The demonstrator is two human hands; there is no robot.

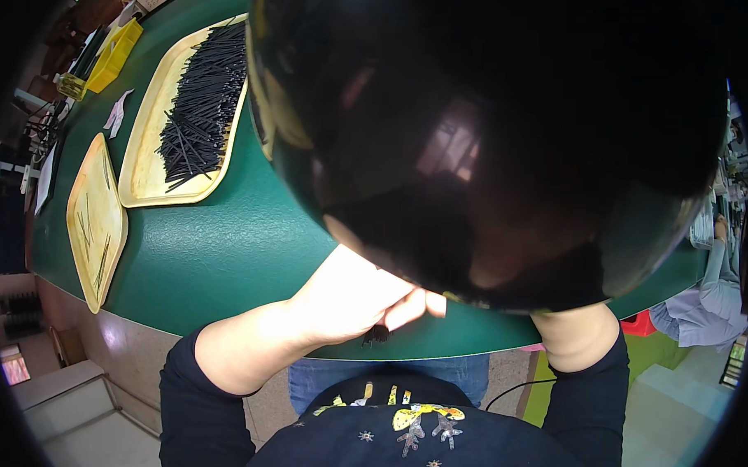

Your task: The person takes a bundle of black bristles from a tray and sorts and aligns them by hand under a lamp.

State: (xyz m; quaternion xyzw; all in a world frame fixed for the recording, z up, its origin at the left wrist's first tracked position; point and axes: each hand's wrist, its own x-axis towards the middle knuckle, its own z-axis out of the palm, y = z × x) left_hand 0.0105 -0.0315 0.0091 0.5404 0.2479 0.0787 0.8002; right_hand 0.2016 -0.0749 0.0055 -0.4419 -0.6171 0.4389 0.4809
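Observation:
My left hand is over the near edge of the green table, brightly lit, its fingers curled closed. The ends of a small bundle of thin black rods stick out below its palm; the rest of the bundle is hidden in the hand. A large glossy black dome, looking like a lamp shade, covers much of the view above my hands. Beneath its lower right rim only the wrist of my right hand shows. Its fingers are hidden, so what they hold or touch cannot be seen.
Many thin black rods lie piled in a cream tray at the far left of the table. A smaller cream tray holds a few thin pieces. Behind stands a yellow bin. Another person's sleeve appears at right.

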